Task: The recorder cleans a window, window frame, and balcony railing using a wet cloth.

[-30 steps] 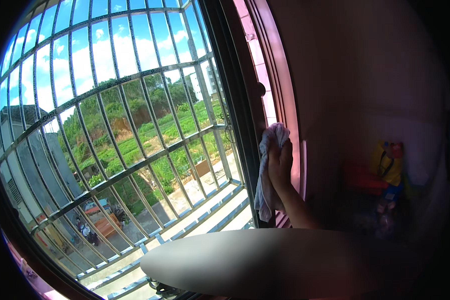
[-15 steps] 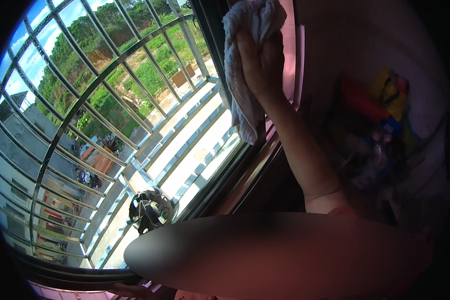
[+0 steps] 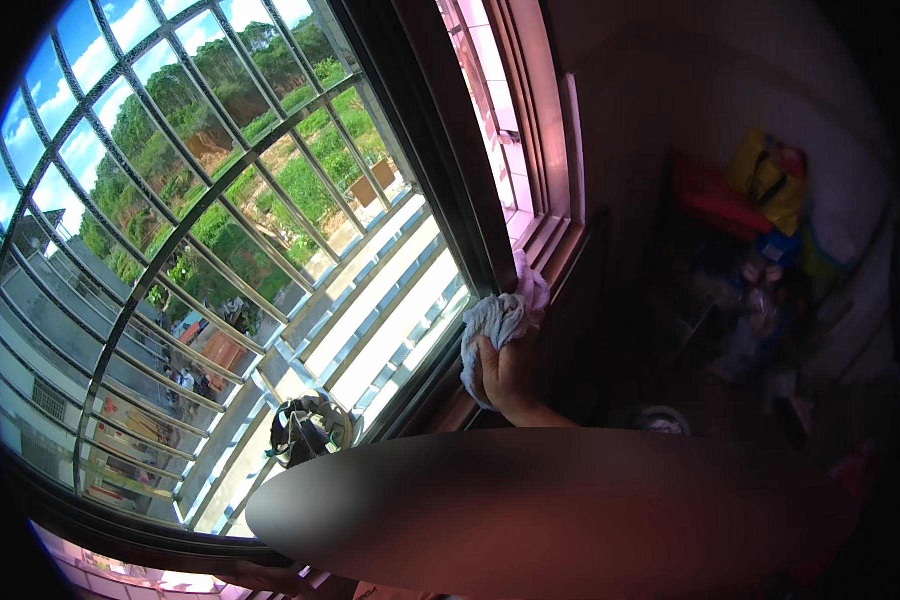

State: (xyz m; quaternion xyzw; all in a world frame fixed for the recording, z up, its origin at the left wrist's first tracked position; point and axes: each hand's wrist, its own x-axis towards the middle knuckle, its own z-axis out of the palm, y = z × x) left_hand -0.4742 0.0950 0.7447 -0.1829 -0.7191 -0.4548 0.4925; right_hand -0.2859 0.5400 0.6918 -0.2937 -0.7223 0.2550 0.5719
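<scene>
My right hand [image 3: 511,378] is closed around a crumpled pale grey-white cloth [image 3: 493,325]. It presses the cloth at the lower corner of the dark window frame [image 3: 440,130], where the upright meets the sill track [image 3: 560,258]. Part of the cloth lies against the track. Low on the left, my left hand [image 3: 270,577] is a dim shape at the frame's bottom edge, its fingers lost in shadow. The window glass [image 3: 220,300] fills the left side. A large blurred patch hides most of my right forearm.
Beyond the glass stand curved metal security bars [image 3: 160,260] over a slatted ledge [image 3: 370,290]. A dark bundled object [image 3: 305,430] lies on that ledge. In the dim room at right are a yellow bag [image 3: 778,185], a red item [image 3: 715,195] and a round pale object [image 3: 662,420].
My right hand has brought the cloth down from high on the window's upright to its bottom corner. The cloth is more bunched now. My view has shifted slightly; the left hand stays low.
</scene>
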